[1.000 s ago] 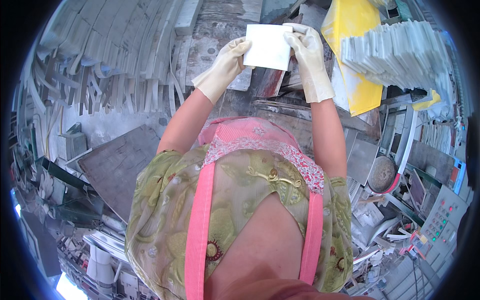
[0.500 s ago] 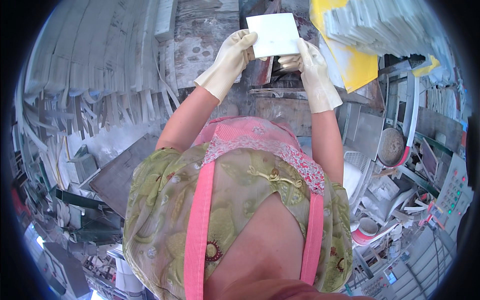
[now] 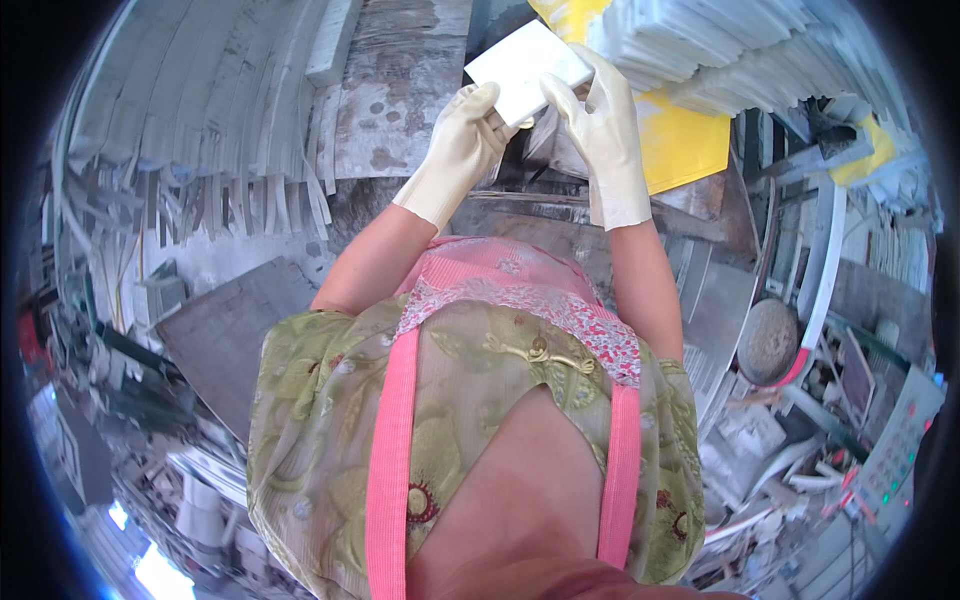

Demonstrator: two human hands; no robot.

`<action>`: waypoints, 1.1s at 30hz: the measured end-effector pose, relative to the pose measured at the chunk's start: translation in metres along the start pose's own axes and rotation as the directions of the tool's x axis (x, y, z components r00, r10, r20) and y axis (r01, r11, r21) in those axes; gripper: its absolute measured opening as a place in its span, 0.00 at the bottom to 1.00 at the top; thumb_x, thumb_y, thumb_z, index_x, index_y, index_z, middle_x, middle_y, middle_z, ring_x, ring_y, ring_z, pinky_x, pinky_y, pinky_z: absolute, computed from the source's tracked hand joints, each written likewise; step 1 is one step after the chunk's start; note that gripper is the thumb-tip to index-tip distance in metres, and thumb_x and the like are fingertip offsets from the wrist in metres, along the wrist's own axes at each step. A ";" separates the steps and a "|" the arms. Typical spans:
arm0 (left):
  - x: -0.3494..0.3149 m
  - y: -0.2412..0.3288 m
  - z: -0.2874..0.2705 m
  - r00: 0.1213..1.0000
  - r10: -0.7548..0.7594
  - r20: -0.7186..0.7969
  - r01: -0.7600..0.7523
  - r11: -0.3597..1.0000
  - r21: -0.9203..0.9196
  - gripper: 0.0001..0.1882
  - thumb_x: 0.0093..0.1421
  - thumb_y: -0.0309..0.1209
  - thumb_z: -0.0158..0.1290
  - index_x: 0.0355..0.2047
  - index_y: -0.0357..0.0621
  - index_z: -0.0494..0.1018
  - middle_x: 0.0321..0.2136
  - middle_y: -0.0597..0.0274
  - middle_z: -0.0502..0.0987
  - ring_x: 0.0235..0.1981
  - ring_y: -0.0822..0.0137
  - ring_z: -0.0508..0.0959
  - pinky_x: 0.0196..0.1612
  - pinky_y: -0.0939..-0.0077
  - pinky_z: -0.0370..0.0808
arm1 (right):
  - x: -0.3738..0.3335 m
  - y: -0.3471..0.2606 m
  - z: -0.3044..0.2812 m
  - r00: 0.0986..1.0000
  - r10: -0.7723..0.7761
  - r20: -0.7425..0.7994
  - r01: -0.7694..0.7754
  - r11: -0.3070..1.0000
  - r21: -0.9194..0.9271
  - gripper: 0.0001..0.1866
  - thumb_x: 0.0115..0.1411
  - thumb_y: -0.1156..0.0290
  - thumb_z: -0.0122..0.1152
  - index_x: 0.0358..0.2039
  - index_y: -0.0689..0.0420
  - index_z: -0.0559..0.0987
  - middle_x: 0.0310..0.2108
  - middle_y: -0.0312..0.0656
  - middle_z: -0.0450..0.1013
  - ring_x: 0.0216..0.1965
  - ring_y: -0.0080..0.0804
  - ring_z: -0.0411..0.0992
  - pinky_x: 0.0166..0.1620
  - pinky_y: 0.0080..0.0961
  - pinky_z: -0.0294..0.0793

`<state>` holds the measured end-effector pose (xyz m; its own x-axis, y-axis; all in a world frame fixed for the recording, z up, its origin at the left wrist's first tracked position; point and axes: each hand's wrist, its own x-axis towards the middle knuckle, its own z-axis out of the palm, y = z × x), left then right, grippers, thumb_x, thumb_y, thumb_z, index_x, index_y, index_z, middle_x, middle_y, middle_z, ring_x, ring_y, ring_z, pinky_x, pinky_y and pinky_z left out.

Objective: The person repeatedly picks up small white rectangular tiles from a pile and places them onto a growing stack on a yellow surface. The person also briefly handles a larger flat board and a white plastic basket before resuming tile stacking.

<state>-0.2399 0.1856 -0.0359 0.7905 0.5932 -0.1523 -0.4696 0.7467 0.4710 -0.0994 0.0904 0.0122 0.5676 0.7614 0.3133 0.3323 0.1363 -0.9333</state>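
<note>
Between my two gloved hands is a square white tile (image 3: 527,68), held up above the work surface and turned with one corner toward me. My left hand (image 3: 468,132), in a cream rubber glove, pinches the tile's lower left edge with the thumb on top. My right hand (image 3: 603,130), gloved alike, grips its right side, thumb near the lower edge and fingers at the right corner. The fingers beneath the tile are mostly hidden. Below it lies a worn, stained board (image 3: 395,100).
Long pale slabs (image 3: 190,90) stand stacked at the left, with thin strips hanging below them. At the right, many white tiles (image 3: 700,45) are piled beside a yellow sheet (image 3: 690,145). A control panel (image 3: 895,450) with lit buttons stands far right, near a round grey disc (image 3: 768,342).
The tile has rotated from nearly square-on to corner-first. My right hand has shifted left, its thumb now on the tile's near edge. The whole view has turned slightly.
</note>
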 end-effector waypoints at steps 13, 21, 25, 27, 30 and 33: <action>-0.083 -0.068 0.034 0.964 0.265 0.028 -0.258 0.956 -0.138 0.13 0.67 0.33 0.53 0.49 0.42 0.72 0.44 0.62 0.79 0.42 0.67 0.81 0.40 0.69 0.79 | -0.029 -0.021 -0.109 0.918 0.053 0.392 -0.194 0.924 0.329 0.15 0.73 0.70 0.52 0.52 0.67 0.79 0.30 0.42 0.79 0.32 0.25 0.78 0.39 0.20 0.76; -0.242 -0.034 0.005 0.519 0.784 -0.341 -0.844 0.532 -0.063 0.09 0.68 0.32 0.51 0.46 0.42 0.72 0.37 0.62 0.79 0.32 0.70 0.79 0.34 0.74 0.77 | -0.025 -0.029 -0.055 0.679 0.071 0.730 -0.284 0.943 0.172 0.16 0.73 0.66 0.52 0.52 0.64 0.79 0.31 0.44 0.82 0.29 0.25 0.78 0.37 0.21 0.78; -0.355 -0.054 0.025 0.148 0.847 -0.510 -0.989 0.111 -0.102 0.08 0.69 0.30 0.50 0.42 0.37 0.72 0.34 0.56 0.78 0.33 0.65 0.81 0.31 0.73 0.83 | -0.052 -0.040 -0.001 0.425 -0.039 0.904 -0.235 0.960 0.152 0.17 0.74 0.64 0.52 0.53 0.63 0.79 0.32 0.45 0.82 0.29 0.25 0.77 0.37 0.22 0.78; -0.394 -0.083 0.045 -0.042 0.791 -0.611 -0.997 0.007 0.077 0.08 0.68 0.28 0.49 0.44 0.38 0.72 0.37 0.57 0.78 0.32 0.68 0.80 0.30 0.76 0.80 | -0.057 -0.043 0.009 0.304 -0.039 0.952 -0.211 0.972 0.107 0.18 0.73 0.62 0.52 0.53 0.63 0.79 0.33 0.45 0.82 0.30 0.25 0.78 0.38 0.23 0.78; -0.406 -0.132 0.082 -0.235 0.815 -0.530 -0.965 -0.130 0.228 0.08 0.68 0.27 0.50 0.45 0.38 0.72 0.38 0.56 0.78 0.32 0.68 0.80 0.30 0.77 0.79 | -0.054 -0.051 0.008 0.202 -0.132 0.970 -0.224 0.958 0.177 0.19 0.73 0.60 0.52 0.52 0.63 0.79 0.33 0.46 0.82 0.31 0.27 0.78 0.40 0.24 0.78; -0.410 -0.174 0.110 -0.387 0.746 -0.541 -0.916 -0.244 0.319 0.10 0.67 0.27 0.50 0.46 0.37 0.72 0.40 0.56 0.79 0.33 0.66 0.80 0.31 0.76 0.81 | -0.046 -0.066 0.002 0.065 -0.159 0.985 -0.232 0.958 0.170 0.19 0.73 0.61 0.52 0.52 0.63 0.79 0.34 0.47 0.82 0.32 0.27 0.78 0.41 0.25 0.77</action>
<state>-0.4390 -0.2203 0.0401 -0.8695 0.4903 -0.0597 -0.4839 -0.8213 0.3021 -0.1489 0.0471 0.0592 -0.7581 0.6521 -0.0046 0.0590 0.0616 -0.9964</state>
